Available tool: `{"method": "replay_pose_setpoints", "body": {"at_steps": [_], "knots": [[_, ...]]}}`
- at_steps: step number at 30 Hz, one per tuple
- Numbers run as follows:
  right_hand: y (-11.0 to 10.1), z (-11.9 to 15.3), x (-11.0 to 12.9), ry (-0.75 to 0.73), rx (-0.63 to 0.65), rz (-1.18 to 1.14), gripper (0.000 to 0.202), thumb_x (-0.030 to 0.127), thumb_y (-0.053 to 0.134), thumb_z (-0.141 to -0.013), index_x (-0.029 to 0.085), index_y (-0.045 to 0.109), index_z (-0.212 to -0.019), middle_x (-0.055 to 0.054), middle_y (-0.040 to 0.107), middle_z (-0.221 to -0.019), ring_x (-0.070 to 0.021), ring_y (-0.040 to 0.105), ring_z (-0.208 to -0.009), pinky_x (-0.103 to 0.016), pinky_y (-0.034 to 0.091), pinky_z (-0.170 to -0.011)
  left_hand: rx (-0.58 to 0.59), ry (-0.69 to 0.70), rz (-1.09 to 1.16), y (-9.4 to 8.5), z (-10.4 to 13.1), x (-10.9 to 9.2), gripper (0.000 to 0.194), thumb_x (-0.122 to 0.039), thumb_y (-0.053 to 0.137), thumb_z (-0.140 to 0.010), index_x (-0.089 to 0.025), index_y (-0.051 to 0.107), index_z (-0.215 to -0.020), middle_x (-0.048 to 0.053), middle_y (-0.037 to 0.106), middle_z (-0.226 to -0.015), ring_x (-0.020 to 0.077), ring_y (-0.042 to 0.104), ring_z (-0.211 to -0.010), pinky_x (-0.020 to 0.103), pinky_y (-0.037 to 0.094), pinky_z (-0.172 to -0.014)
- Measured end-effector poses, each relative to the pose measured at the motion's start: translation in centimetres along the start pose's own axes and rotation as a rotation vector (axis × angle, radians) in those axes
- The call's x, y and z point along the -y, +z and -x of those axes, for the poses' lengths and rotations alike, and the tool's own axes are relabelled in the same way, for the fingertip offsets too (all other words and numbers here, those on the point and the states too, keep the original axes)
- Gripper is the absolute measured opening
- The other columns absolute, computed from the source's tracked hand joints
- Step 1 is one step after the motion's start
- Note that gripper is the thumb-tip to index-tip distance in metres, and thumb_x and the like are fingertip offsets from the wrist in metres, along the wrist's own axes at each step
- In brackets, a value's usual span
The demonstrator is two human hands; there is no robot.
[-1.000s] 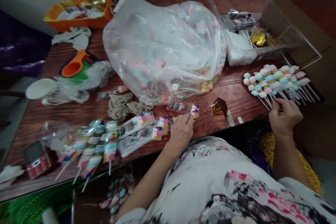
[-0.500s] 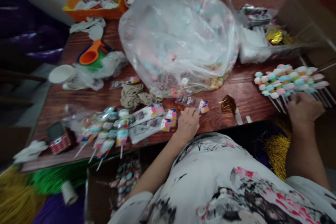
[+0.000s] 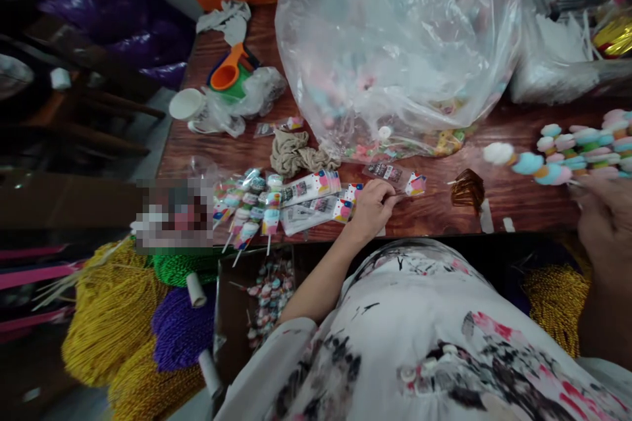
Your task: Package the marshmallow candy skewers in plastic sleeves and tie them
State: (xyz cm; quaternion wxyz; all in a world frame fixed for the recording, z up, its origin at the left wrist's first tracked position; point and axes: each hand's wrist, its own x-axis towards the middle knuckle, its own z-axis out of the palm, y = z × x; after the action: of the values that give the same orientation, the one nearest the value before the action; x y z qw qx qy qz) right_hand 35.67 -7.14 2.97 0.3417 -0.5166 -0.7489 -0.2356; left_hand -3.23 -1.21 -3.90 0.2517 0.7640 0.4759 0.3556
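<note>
Marshmallow skewer hung near the table's front right edge, its white tip pointing left over the wood and its stick end running into the right hand. That hand was closed in a pinch, thumb and fingers on the stick just behind the last marshmallow, though blur hid exactly how the fingertips met. The left hand lay on the table edge with its fingers curled together, beside a clear sleeve with a printed end; whether it gripped anything could not be told.

The skewer looked light, its marshmallows soft and easily dented, perhaps a little tacky against plastic, with the thin stick likely the only stiff part. It was best taken by that bare stick — squeezing the marshmallows would probably flatten them or push them along.

Between the hands lay a glossy brown bundle, a white strip just beside it and a small scrap. More skewers sat close behind the held one, near enough to snag it. Beyond, a bulging clear bag crowded the table — the largest obstacle — while flat sleeves and wrapped skewers lay to the left.
</note>
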Motion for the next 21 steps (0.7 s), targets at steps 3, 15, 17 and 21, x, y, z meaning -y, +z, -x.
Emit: {"method": "replay_pose_setpoints", "body": {"at_steps": [3,15,17,21], "knots": [[0.4,-1.2,2.2,-0.060,0.177,-0.111,0.018,0.012,0.069,-0.079,0.015,0.073,-0.096,-0.008,0.074,-0.077,-0.0188,0.066,-0.068,-0.030,0.049,-0.067,0.012,0.033,0.027,-0.1,0.0,0.0,0.015,-0.019,0.069,-0.083,-0.018,0.057,-0.074,0.002,0.065,-0.080,0.0144,0.058,-0.077,0.029,0.046,-0.073],[2.4,-2.6,4.2,-0.282,0.364,-0.092,0.011,0.015,0.065,-0.085,0.016,0.073,-0.093,-0.002,0.068,-0.070,-0.0150,0.055,-0.066,-0.029,0.036,-0.062,-0.023,0.097,-0.011,0.4,0.2,0.2,0.021,-0.010,0.064,-0.080,-0.019,0.048,-0.071,0.000,0.056,-0.075,0.0132,0.051,-0.072,0.027,0.041,-0.067],[2.4,-2.1,4.3,-0.270,0.385,-0.097,0.012,0.014,0.064,-0.085,0.015,0.072,-0.094,-0.003,0.070,-0.074,-0.0146,0.058,-0.070,-0.028,0.038,-0.066,-0.022,0.097,-0.004,0.4,0.2,0.2,0.021,-0.009,0.064,-0.080,-0.019,0.048,-0.071,0.000,0.056,-0.075,0.0131,0.050,-0.072,0.026,0.041,-0.067],[2.2,-1.3,4.6,-0.267,0.404,-0.074,0.015,0.014,0.065,-0.084,0.017,0.073,-0.096,-0.003,0.073,-0.079,-0.0136,0.059,-0.071,-0.028,0.040,-0.070,-0.017,0.098,-0.002,0.3,0.2,0.1,0.020,-0.010,0.065,-0.079,-0.019,0.048,-0.072,0.000,0.057,-0.076,0.0140,0.051,-0.075,0.027,0.042,-0.069]]}}
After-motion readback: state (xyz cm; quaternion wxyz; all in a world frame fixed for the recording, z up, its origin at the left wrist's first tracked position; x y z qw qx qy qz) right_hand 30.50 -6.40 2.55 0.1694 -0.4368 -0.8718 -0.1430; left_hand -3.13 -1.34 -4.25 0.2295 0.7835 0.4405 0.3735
